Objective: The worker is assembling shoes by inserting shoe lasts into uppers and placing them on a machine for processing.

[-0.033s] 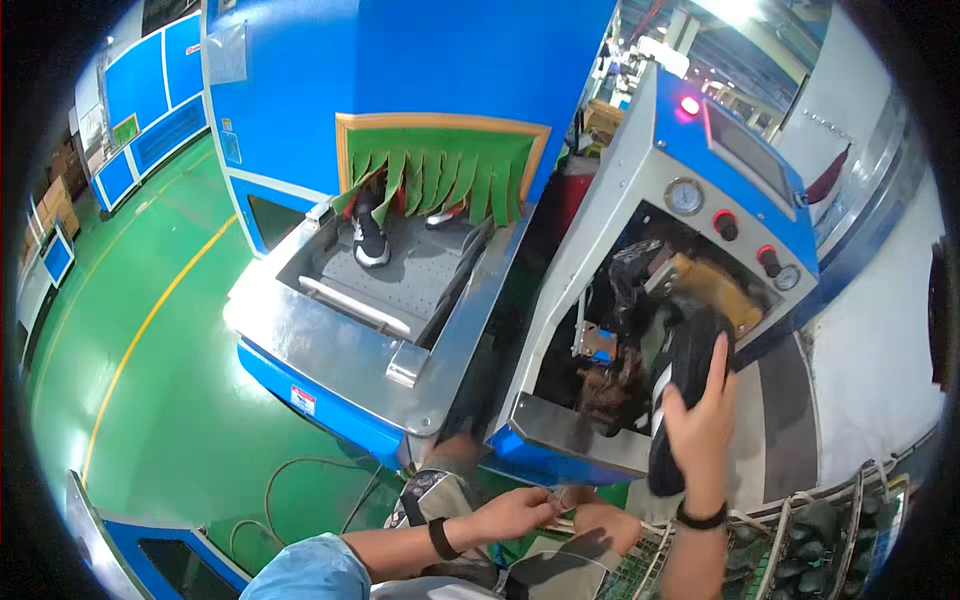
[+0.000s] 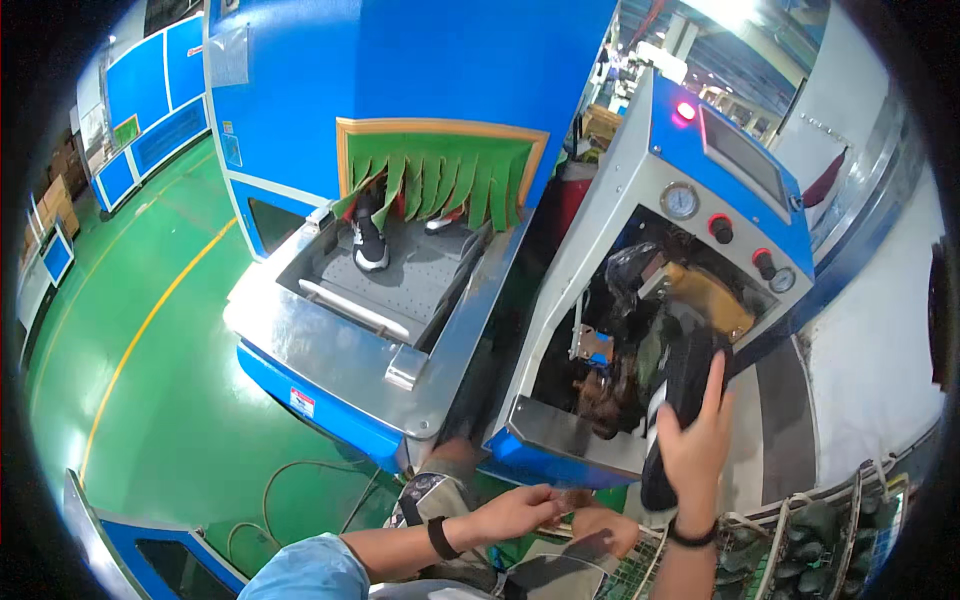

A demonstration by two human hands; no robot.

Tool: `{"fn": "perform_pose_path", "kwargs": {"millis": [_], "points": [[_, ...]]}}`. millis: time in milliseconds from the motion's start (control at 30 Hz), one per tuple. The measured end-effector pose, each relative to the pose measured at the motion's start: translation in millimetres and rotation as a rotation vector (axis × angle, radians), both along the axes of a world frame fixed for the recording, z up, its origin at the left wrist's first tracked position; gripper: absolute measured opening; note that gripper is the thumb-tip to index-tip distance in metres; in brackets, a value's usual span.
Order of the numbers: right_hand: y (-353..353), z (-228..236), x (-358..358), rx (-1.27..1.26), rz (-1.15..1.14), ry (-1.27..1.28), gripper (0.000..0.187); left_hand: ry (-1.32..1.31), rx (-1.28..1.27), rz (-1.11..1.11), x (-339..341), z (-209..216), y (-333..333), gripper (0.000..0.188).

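My right hand (image 2: pixel 695 450) is closed on a black shoe (image 2: pixel 690 385) with a pale patch along its left edge. Its thumb lies along the left edge, while a long finger stretches up the right side. The shoe stands tilted at the front of the opening of a grey and blue machine (image 2: pixel 625 195), overlapping a yellow-brown block (image 2: pixel 710 300) inside. Lower down, at the middle, my left hand (image 2: pixel 525 512) has curled fingers with the tips together. Whatever may be between them is too small to make out.
Left of the machine, a metal tray (image 2: pixel 340 335) holds a black-and-white shoe (image 2: pixel 370 245) before a green strip curtain (image 2: pixel 450 175). Wire racks (image 2: pixel 780 540) with dark foot-shaped pieces stand at lower right. A hose (image 2: pixel 280 475) lies on the green floor.
My right hand and the black shoe have shifted slightly down toward me. My left hand has stayed almost where it was.
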State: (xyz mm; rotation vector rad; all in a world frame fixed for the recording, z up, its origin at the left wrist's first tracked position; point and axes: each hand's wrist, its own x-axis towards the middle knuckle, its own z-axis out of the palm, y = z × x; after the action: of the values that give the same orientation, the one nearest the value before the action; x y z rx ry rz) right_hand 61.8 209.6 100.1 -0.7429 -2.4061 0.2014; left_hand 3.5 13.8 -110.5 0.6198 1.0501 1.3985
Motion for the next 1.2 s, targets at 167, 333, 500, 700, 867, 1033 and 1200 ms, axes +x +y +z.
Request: {"fn": "perform_pose_path", "kwargs": {"millis": [167, 333, 500, 700, 867, 1033, 1200], "points": [[-72.4, -40.8, 93.5, 0.200, 0.018, -0.129, 0.099, -0.496, 0.184, -0.009, -3.1, 102.3, -8.1, 0.060], [-113.3, -13.6, 140.5, 0.161, 0.510, -0.340, 0.060, -0.690, -0.075, -0.269, -4.7, 92.7, 8.3, 0.051], [-47.9, -41.0, 118.3, -1.273, 0.357, 0.415, 0.089, -0.363, -0.278, -0.079, -0.1, 44.8, -28.6, 0.047], [-4.9, -37.0, -14.8, -1.752, 0.465, 0.951, 0.066, 0.063, -0.344, 0.125, 9.6, 45.6, -53.1, 0.049], [-6.6, -52.9, 78.6, -1.233, 0.468, 0.772, 0.086, -0.008, -0.213, -0.038, -14.6, -23.8, -88.4, 0.040], [-53.5, -108.7, 256.0, -0.992, 0.087, 0.351, 0.082, -0.003, -0.293, 0.125, -6.3, 21.0, -77.7, 0.044], [-156.0, -215.4, 390.5, -0.888, -0.806, 0.088, 0.081, -0.031, -0.452, -0.003, -65.2, -31.9, -90.2, 0.047]]}}
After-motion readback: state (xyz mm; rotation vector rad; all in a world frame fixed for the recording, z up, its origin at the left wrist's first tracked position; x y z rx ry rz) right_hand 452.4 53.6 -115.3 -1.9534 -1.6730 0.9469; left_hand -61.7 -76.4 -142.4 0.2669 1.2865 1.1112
